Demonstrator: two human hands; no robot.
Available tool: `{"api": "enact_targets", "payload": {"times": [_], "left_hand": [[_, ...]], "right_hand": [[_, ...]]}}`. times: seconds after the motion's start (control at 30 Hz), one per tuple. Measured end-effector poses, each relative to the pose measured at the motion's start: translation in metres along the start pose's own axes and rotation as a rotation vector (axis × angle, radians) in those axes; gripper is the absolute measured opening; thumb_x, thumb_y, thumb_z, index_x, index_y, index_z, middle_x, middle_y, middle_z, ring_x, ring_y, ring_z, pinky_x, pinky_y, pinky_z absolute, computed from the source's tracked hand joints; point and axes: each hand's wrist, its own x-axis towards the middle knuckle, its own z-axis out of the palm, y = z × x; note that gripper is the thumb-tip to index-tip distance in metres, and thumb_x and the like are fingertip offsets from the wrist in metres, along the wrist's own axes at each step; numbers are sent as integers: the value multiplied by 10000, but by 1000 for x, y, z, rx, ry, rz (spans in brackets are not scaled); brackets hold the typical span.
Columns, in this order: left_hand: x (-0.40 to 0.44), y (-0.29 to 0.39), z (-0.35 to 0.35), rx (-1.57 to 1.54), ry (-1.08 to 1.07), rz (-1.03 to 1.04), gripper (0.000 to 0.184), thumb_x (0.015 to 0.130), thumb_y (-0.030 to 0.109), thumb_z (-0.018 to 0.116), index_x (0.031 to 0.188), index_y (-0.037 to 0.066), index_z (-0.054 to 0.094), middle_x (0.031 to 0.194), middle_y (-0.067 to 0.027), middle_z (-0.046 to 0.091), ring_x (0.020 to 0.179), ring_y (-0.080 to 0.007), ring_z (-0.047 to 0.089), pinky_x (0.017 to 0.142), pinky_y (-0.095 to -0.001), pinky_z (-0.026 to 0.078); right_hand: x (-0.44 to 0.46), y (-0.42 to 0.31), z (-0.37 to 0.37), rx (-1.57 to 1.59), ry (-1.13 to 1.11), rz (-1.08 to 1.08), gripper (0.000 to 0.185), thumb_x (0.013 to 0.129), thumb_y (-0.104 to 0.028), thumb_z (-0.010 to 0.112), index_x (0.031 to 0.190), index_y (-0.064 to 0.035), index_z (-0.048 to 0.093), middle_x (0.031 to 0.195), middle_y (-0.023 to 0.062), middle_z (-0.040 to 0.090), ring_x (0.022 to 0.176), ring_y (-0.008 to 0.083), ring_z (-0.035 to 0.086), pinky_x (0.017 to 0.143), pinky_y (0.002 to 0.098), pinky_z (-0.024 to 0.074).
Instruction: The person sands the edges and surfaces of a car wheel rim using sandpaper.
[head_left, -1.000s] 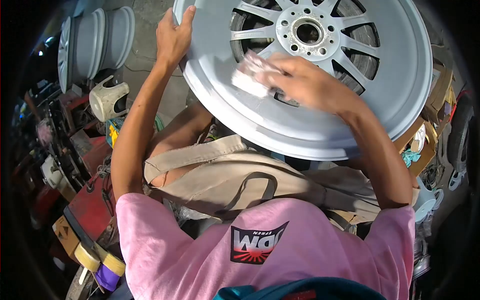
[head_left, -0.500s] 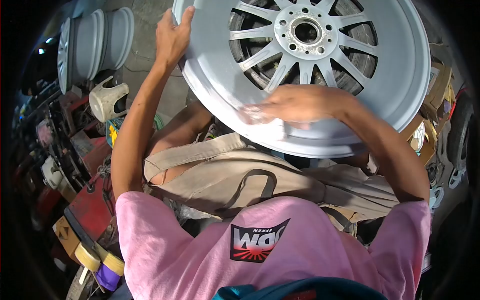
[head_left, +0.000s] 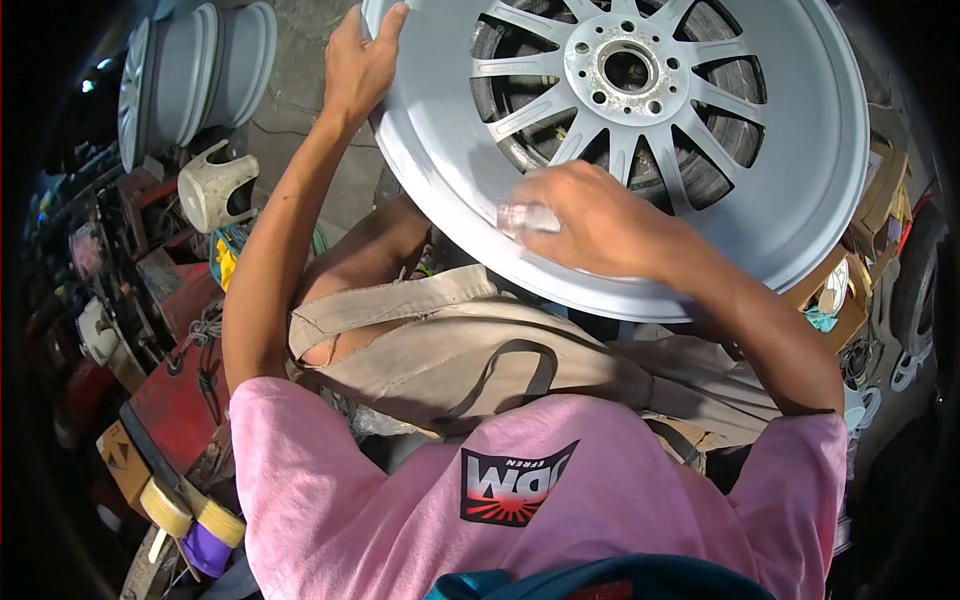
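Observation:
A large silver-grey wheel rim (head_left: 455, 140) lies tilted above my lap, its spokes and bolt holes facing up. At its upper left edge my left hand (head_left: 362, 60) grips the outer lip, thumb raised. My right hand (head_left: 590, 215), slightly blurred, is closed around a whitish crumpled cloth (head_left: 530, 218) at the lower inner face of the rim, below the spokes. Part of the cloth is hidden under the fingers. A dark tyre (head_left: 735, 150) shows through the gaps between the spokes.
Two more rims (head_left: 180, 75) stand at the upper left, with a white plastic stool (head_left: 215, 190) below them. Lower left are a red box (head_left: 180, 420) and brushes (head_left: 165, 505). Cardboard boxes (head_left: 880, 190) and a tyre (head_left: 915, 280) are on the right.
My right hand has swept the cloth down across the rim, then slightly up with the fingers bunched. My left hand keeps its hold; the rim appears shifted slightly right.

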Motion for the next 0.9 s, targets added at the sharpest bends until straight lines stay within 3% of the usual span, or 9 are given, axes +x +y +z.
{"api": "enact_targets", "payload": {"times": [0.23,0.3,0.53,0.6,0.63,0.7,0.8,0.9], "left_hand": [[-1,5,-2,-27,-17,-13,436,1018,270,632,1270,-86,630,1170,-254,717,1118,-318,681,982,-403,498],[-1,6,-1,-99,-38,-18,410,1016,263,631,1246,-76,642,1153,-241,724,1098,-324,684,973,-413,499],[0,-3,0,-12,-4,42,394,1014,267,631,1224,-67,649,1117,-246,727,1068,-351,688,954,-428,504],[1,-3,-1,0,-26,32,403,1013,281,633,1216,-67,650,1125,-253,722,1075,-354,687,954,-429,503],[1,-3,-1,0,-25,32,403,1013,281,633,1216,-67,650,1125,-253,722,1075,-354,687,954,-429,503],[1,-2,1,-37,-19,13,407,1012,291,637,1208,-66,653,1136,-254,718,1080,-358,685,956,-430,502],[1,-5,1,6,-5,33,411,1010,290,641,1214,-67,651,1133,-258,717,1080,-368,684,957,-430,501],[1,-7,4,-68,8,19,415,1009,289,641,1224,-66,646,1130,-259,716,1083,-380,681,961,-430,499]], "right_hand": [[56,-1,-3,182,134,99,420,876,-246,667,1146,73,635,1061,289,693,1049,468,671,950,510,507],[73,11,11,244,245,111,497,877,-306,691,1200,67,631,1084,290,701,1074,448,676,964,496,512],[93,17,19,369,174,213,654,823,-397,805,1255,66,643,1148,263,716,1109,386,689,998,430,519],[95,15,21,360,260,194,622,836,-378,845,1237,59,656,1037,132,729,937,193,663,860,329,536],[93,15,20,359,259,194,622,836,-378,845,1237,59,656,1037,132,729,937,193,663,860,329,536],[83,16,14,331,14,269,595,837,-368,841,1230,45,673,1037,156,731,909,214,680,850,348,542],[58,19,0,164,-180,205,565,835,-360,837,1204,42,687,1025,188,728,874,238,692,836,366,546],[38,23,-1,140,-188,221,537,839,-345,822,1180,49,691,1024,219,715,853,274,696,822,380,550]]}}
